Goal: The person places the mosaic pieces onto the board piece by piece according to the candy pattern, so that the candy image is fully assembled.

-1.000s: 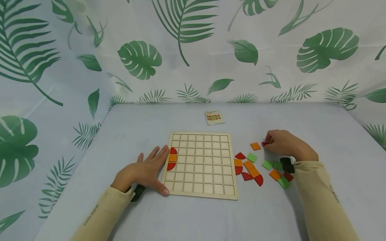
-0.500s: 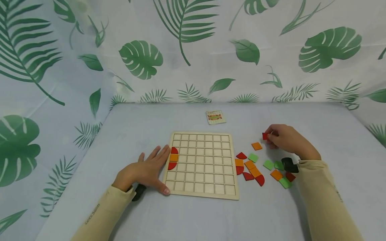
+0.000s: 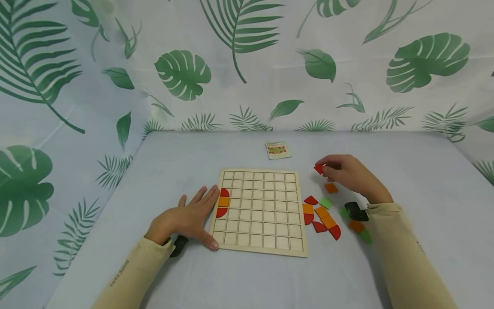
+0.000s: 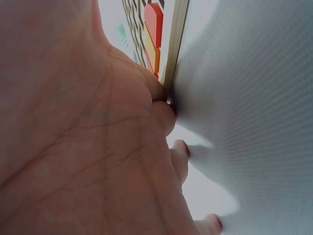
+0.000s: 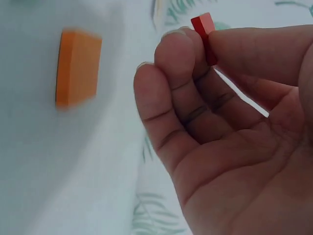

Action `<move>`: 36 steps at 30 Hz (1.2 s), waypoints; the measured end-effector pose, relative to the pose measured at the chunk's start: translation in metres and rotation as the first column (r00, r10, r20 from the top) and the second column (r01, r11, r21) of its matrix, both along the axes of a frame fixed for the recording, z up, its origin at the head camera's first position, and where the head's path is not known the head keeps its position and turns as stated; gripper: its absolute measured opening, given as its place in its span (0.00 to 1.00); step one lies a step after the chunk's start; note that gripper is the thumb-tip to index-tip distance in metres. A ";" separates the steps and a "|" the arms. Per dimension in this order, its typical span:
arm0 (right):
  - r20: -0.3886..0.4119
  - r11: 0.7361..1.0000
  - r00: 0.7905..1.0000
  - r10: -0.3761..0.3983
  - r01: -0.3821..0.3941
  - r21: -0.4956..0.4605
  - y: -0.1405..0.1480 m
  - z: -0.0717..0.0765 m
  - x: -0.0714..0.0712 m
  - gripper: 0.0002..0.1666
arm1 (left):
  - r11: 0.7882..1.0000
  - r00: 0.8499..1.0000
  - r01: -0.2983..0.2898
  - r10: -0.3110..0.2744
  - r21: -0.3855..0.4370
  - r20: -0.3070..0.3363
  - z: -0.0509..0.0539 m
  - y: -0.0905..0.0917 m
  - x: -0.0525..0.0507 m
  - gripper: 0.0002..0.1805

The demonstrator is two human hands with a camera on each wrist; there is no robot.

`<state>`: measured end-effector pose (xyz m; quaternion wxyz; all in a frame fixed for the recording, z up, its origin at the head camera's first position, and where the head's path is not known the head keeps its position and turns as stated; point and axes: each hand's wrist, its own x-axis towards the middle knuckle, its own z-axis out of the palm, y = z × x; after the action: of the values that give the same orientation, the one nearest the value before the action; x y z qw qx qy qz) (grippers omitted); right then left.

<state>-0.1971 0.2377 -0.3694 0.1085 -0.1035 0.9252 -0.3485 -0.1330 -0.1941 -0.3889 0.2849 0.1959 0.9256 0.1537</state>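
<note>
A pale wooden grid board (image 3: 260,214) lies flat on the table. In its left column are two red rounded pieces with an orange square (image 3: 224,201) between them. The left hand (image 3: 185,221) spreads its fingers at the board's left edge, fingertips and thumb touching the frame; the left wrist view shows the palm (image 4: 98,137) beside that edge. Right of the board the right hand (image 3: 353,176) pinches a red piece (image 3: 318,169) between thumb and fingers, raised above the table. In the right wrist view the red piece (image 5: 205,36) is seen edge-on in the fingertips.
A small card with a printed pattern (image 3: 278,150) lies behind the board. Loose orange, red and green pieces (image 3: 329,221) lie right of the board, several partly under the right wrist. A single orange square (image 3: 330,188) lies below the right hand. A leaf-patterned cloth hangs behind.
The right hand has lifted the red piece off the table and moved left with it, toward the board. The left hand stays on the board's edge.
</note>
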 end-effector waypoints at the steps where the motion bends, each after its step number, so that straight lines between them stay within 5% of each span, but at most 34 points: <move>1: 0.000 1.000 1.000 0.003 -0.003 -0.015 -0.004 0.000 0.000 0.18 | 1.000 1.000 -0.001 0.001 -0.001 0.000 0.000 0.000 0.000 0.81; 11: -0.059 0.986 0.995 0.078 -0.086 -0.146 -0.042 -0.001 0.001 0.11 | 1.000 1.000 0.000 0.000 -0.012 0.001 0.004 -0.001 0.001 0.81; 24: -0.108 0.974 0.979 0.172 -0.185 -0.133 -0.076 0.002 0.004 0.10 | 1.000 1.000 0.008 -0.008 -0.023 -0.002 0.004 0.002 0.000 0.81; 36: -0.146 0.924 0.945 0.291 -0.317 -0.211 -0.113 0.008 -0.008 0.11 | 1.000 1.000 -0.008 0.009 -0.018 0.013 0.002 0.001 0.000 0.81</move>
<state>-0.2051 0.1247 -0.3611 0.0963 -0.2773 0.8554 -0.4267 -0.1329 -0.1933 -0.3864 0.2919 0.1885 0.9260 0.1477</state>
